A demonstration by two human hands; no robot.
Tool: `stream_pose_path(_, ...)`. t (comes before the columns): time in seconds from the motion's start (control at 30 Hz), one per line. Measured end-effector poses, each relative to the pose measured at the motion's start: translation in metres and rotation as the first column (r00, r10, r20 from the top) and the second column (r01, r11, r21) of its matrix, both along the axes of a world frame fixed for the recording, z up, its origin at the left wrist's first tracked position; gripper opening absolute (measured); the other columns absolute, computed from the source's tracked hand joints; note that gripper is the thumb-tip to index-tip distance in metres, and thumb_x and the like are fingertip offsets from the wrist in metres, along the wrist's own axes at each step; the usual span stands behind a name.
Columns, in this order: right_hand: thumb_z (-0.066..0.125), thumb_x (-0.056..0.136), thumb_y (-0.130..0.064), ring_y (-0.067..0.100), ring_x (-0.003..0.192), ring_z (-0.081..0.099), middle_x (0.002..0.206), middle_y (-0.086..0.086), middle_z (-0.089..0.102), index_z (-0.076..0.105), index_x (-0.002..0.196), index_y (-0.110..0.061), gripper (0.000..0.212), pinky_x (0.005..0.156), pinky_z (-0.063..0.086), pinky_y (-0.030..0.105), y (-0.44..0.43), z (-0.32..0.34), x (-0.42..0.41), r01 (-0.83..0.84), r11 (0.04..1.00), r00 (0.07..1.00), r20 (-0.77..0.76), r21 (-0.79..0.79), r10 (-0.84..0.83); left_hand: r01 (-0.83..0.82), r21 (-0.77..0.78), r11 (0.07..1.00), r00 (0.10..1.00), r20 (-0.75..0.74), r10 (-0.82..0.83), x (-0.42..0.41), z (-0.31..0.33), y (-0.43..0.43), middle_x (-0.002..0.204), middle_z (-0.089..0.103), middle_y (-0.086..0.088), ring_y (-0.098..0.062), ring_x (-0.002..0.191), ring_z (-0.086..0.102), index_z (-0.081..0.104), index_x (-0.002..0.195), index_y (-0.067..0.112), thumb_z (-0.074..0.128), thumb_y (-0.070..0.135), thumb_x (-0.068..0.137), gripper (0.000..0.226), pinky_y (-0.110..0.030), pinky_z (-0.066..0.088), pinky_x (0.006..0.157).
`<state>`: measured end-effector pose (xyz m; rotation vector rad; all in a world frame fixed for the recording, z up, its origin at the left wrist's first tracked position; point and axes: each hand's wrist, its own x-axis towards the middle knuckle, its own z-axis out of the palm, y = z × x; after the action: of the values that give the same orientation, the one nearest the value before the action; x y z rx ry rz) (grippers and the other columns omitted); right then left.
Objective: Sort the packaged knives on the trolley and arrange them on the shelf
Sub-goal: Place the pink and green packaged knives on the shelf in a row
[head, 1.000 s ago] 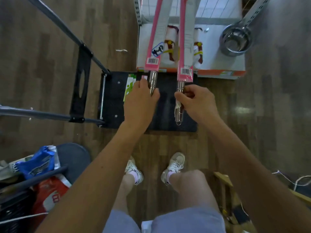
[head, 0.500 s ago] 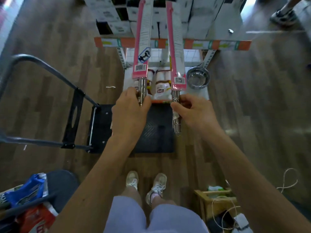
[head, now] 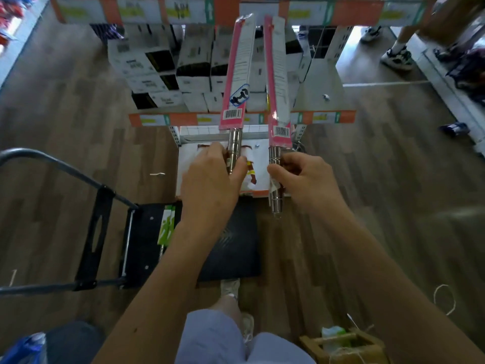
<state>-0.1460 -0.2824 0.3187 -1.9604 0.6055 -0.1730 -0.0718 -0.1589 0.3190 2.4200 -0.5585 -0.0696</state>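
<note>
- Head view, looking down: both arms reach forward over the trolley, each hand holding one packaged knife upright in front of the shelf.
- The left hand is closed round the metal handle of the left knife. Its thumb and fingers wrap the handle just below the pink-and-white card sleeve.
- The right hand pinches the handle of the right knife about midway, and the butt of the handle sticks out below the hand.
- The two knives stand side by side, close but apart, sleeves pointing up and away towards the shelf. Each sleeve has a barcode label at its lower end.
- A green packet lies on the black deck of the trolley, near its left edge. The folding handle of the trolley is off to the left.
- White and black boxes are stacked on the shelf behind the knives. The front edge of the shelf is orange with yellow labels.
- A wooden crate sits on the floor at lower right.
- Another person's shoes show at upper right.
</note>
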Motion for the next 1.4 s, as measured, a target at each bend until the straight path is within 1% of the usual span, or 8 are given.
stream_pose_path(0.23, 0.057, 0.088, -0.027, 0.0, 0.071, 0.065, 0.078, -0.013, 0.063, 0.053, 0.08, -0.037, 0.014, 0.062, 0.053, 0.015, -0.048, 0.021, 0.067, 0.057, 0.995, 0.994, 0.088, 0.083, -0.064, 0.041, -0.051, 0.998, 0.999, 0.022, -0.04, 0.071, 0.029, -0.05, 0.082, 0.052, 0.002, -0.016, 0.077, 0.051, 0.053, 0.094, 0.014, 0.049, 0.04, 0.09, 0.026, -0.029, 0.04, 0.069)
stream_pose_path(0.37, 0.057, 0.088, -0.023, 0.009, 0.073, 0.063, 0.077, -0.008, 0.064, 0.054, 0.076, -0.034, 0.017, 0.069, 0.054, 0.021, -0.076, 0.039, 0.101, 0.079, 0.984, 0.985, 0.139, 0.158, -0.102, 0.062, -0.047, 0.997, 0.997, 0.037, -0.06, 0.105, 0.047, -0.08, 0.08, 0.054, 0.001, -0.013, 0.072, 0.051, 0.048, 0.088, 0.019, 0.047, 0.041, 0.09, 0.022, -0.024, 0.036, 0.058)
stream_pose_path(0.47, 0.059, 0.087, -0.022, 0.005, 0.068, 0.061, 0.075, -0.007, 0.063, 0.058, 0.078, -0.031, 0.013, 0.064, 0.053, 0.016, -0.103, 0.049, 0.126, 0.066, 0.979, 0.98, 0.174, 0.192, -0.1, 0.049, -0.053, 0.997, 0.998, 0.052, -0.046, 0.125, 0.055, -0.107, 0.08, 0.052, 0.002, -0.011, 0.069, 0.047, 0.044, 0.087, 0.021, 0.047, 0.041, 0.091, 0.021, -0.019, 0.031, 0.054)
stream_pose_path(0.7, 0.058, 0.087, -0.015, -0.001, 0.057, 0.059, 0.067, -0.007, 0.064, 0.066, 0.079, -0.021, 0.012, 0.059, 0.052, 0.018, -0.188, 0.055, 0.196, 0.002, 0.972, 0.978, 0.202, 0.235, -0.051, -0.081, -0.073, 0.994, 0.993, 0.084, 0.087, 0.172, 0.059, -0.186, 0.081, 0.051, 0.003, -0.015, 0.074, 0.048, 0.049, 0.088, 0.018, 0.047, 0.042, 0.09, 0.024, -0.026, 0.032, 0.066)
stream_pose_path(0.97, 0.046, 0.085, 0.002, 0.009, 0.047, 0.059, 0.061, 0.005, 0.066, 0.055, 0.059, -0.003, 0.028, 0.048, 0.052, 0.021, -0.278, 0.081, 0.273, -0.022, 0.826, 0.994, 0.1, 0.564, -0.042, -0.164, -0.094, 0.982, 0.986, 0.015, 0.166, 0.215, 0.069, -0.256, 0.082, 0.054, 0.001, -0.018, 0.077, 0.052, 0.046, 0.085, 0.019, 0.047, 0.041, 0.09, 0.024, -0.03, 0.041, 0.069)
stream_pose_path(1.07, 0.044, 0.086, 0.001, 0.007, 0.046, 0.059, 0.061, 0.003, 0.068, 0.057, 0.071, 0.001, 0.02, 0.045, 0.049, 0.019, -0.296, 0.08, 0.296, -0.04, 0.773, 0.999, 0.049, 0.633, 0.011, -0.18, -0.087, 0.98, 0.983, 0.0, 0.181, 0.226, 0.07, -0.268, 0.081, 0.053, -0.001, -0.018, 0.076, 0.051, 0.046, 0.085, 0.017, 0.047, 0.041, 0.09, 0.024, -0.03, 0.04, 0.068)
stream_pose_path(1.3, 0.055, 0.086, -0.013, 0.009, 0.048, 0.061, 0.069, 0.004, 0.07, 0.063, 0.075, -0.001, 0.018, 0.048, 0.051, 0.02, -0.308, 0.064, 0.324, -0.044, 0.88, 0.982, -0.139, 0.472, 0.124, -0.236, -0.081, 0.968, 0.972, -0.033, 0.234, 0.243, 0.066, -0.281, 0.083, 0.06, -0.005, -0.022, 0.076, 0.056, 0.053, 0.091, 0.012, 0.048, 0.042, 0.09, 0.031, -0.034, 0.046, 0.068)
stream_pose_path(1.4, 0.057, 0.084, -0.019, 0.017, 0.065, 0.063, 0.078, 0.009, 0.069, 0.068, 0.078, -0.006, 0.018, 0.069, 0.056, 0.034, -0.31, 0.059, 0.328, -0.043, 0.938, 0.973, -0.198, 0.343, 0.117, -0.237, -0.04, 0.971, 0.971, -0.023, 0.236, 0.247, 0.061, -0.283, 0.082, 0.057, -0.002, -0.019, 0.073, 0.052, 0.052, 0.09, 0.014, 0.047, 0.042, 0.09, 0.029, -0.029, 0.037, 0.065)
